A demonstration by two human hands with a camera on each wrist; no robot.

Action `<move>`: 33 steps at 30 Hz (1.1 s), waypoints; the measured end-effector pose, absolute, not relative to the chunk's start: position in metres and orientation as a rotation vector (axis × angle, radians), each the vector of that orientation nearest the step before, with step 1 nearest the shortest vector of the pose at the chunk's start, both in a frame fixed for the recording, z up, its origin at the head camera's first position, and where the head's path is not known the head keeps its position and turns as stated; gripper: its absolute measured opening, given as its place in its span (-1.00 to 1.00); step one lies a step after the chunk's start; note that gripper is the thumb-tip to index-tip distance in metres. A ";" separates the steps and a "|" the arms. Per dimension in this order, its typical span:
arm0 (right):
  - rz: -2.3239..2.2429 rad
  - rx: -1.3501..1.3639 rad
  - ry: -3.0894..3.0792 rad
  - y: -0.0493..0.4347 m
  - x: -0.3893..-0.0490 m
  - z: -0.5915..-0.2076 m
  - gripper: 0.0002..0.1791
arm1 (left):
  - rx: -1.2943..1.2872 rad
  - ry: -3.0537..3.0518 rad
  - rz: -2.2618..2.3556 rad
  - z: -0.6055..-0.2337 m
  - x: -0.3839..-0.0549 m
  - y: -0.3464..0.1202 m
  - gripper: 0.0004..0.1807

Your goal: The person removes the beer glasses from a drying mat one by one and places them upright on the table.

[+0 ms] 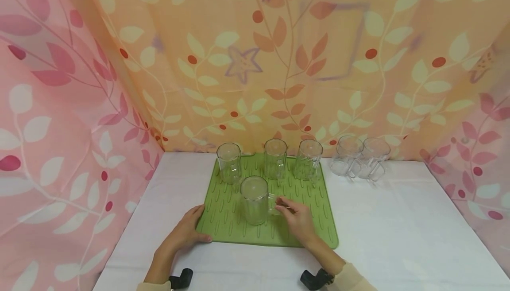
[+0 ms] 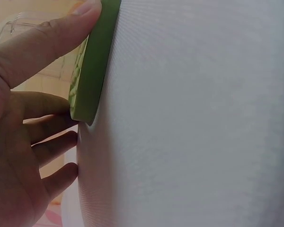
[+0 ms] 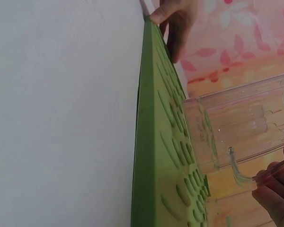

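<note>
Clear cylindrical glass mug (image 1: 254, 202) looks fragile, slick; right hand (image 1: 298, 221) fingers pinch its 3-o'clock handle (image 3: 244, 180), best hold; left hand (image 1: 185, 231) fingers spread.

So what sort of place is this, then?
Probably a makeshift, screened-off tabletop workspace: leaf-patterned hangings stand behind and beside a white tabletop, which bears a green mat with clear mugs on it.

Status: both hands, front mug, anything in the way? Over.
Right hand grips handle of front mug. Left hand touches green mat at corner. Front mug on mat, three mugs behind.
</note>
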State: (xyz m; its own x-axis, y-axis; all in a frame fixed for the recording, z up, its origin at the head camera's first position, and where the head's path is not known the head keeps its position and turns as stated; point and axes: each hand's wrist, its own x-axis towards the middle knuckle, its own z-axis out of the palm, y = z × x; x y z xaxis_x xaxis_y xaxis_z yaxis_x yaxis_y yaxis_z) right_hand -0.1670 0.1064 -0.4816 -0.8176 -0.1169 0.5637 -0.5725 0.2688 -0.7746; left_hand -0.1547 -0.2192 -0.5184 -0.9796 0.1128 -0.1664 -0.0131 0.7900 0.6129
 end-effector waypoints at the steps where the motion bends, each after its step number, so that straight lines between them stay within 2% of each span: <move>1: 1.567 0.613 -2.153 0.108 -0.167 -0.481 -0.77 | 0.080 2.786 0.956 -0.518 -0.155 -0.219 0.20; 9: 1.584 0.498 -2.156 0.130 -0.181 -0.509 -0.75 | 0.088 2.790 0.958 -0.518 -0.155 -0.220 0.20; 19: 1.548 0.389 -2.193 0.148 -0.180 -0.497 -0.74 | 0.086 2.788 0.964 -0.521 -0.155 -0.220 0.19; 33: 1.403 0.394 -2.174 0.170 -0.183 -0.477 -0.72 | 0.090 2.791 0.977 -0.519 -0.154 -0.220 0.20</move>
